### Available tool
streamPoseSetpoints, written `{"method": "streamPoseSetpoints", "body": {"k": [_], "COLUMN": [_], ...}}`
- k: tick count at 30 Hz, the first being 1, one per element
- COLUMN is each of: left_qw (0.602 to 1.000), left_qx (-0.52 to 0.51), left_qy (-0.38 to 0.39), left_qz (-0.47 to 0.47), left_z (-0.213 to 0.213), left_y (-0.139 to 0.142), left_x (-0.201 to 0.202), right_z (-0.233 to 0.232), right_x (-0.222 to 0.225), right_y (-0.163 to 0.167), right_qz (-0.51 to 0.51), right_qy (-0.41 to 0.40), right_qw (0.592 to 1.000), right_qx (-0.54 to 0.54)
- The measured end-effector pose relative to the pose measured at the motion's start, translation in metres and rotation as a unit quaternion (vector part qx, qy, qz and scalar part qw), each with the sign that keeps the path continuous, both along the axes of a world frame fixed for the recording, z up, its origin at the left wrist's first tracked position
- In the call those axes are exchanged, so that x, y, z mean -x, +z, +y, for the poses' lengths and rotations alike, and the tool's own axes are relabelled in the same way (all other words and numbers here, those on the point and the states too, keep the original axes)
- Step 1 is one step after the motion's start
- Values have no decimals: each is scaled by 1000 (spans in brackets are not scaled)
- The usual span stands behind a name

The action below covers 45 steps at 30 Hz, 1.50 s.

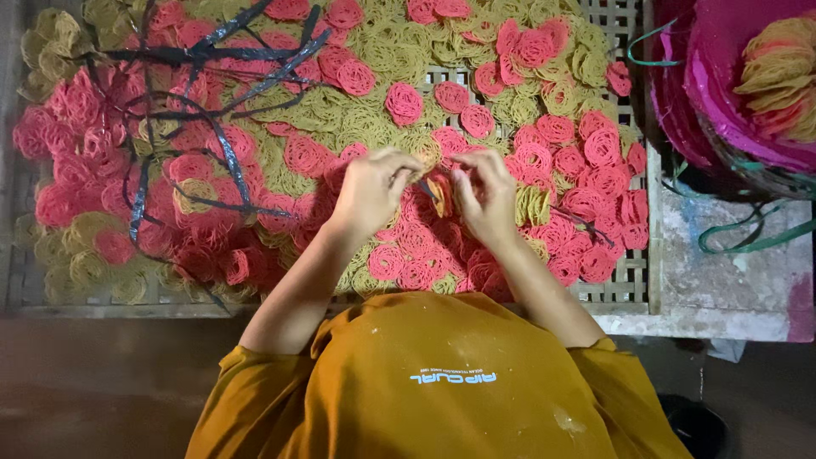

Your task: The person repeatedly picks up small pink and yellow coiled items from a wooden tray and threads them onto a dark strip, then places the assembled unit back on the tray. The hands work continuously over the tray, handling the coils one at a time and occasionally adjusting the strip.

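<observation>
Both forearms reached forward; the left hand and right hand together pinched a small stack of noodle discs above the woven tray.

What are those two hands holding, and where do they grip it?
Both the left hand and right hand pinch a small stack of noodle discs by its edges.

My left hand sits at about eleven o'clock from my chest, fingers curled inward and the fingertips pinched together toward the right. My right hand is at about one o'clock, just beside the left, its fingers bent and pointing back toward the other hand, so the two nearly meet at twelve. Both forearms are bare and angle up and inward from my shoulders, elbows spread wide at roughly eight and four o'clock.
</observation>
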<state>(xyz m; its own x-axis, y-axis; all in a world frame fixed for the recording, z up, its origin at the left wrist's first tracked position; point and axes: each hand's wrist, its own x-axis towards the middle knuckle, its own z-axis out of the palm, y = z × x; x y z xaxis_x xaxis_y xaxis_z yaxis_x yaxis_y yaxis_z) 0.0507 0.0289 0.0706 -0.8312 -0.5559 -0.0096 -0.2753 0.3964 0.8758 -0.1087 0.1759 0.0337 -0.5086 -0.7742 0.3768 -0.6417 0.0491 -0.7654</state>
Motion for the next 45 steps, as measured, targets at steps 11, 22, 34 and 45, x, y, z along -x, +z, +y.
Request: {"method": "streamPoseSetpoints", "body": {"k": [11, 22, 34, 45], "left_qw": [986, 968, 987, 979], "left_qx": [87, 112, -67, -122], "left_qy": [-60, -81, -45, -39], "left_qz": [128, 209, 139, 158], "left_z": [2, 3, 1, -4], "left_y": [24, 18, 22, 19], "left_x": [6, 12, 12, 16], "right_z": [8, 2, 12, 11], "right_x": [0, -9, -2, 5], "right_y": [29, 7, 3, -2], "right_qz": [27, -42, -44, 231], "right_qy": [46, 70, 91, 61], "right_qw": [995, 997, 995, 970], "right_qx": [-84, 2, 8, -41]}}
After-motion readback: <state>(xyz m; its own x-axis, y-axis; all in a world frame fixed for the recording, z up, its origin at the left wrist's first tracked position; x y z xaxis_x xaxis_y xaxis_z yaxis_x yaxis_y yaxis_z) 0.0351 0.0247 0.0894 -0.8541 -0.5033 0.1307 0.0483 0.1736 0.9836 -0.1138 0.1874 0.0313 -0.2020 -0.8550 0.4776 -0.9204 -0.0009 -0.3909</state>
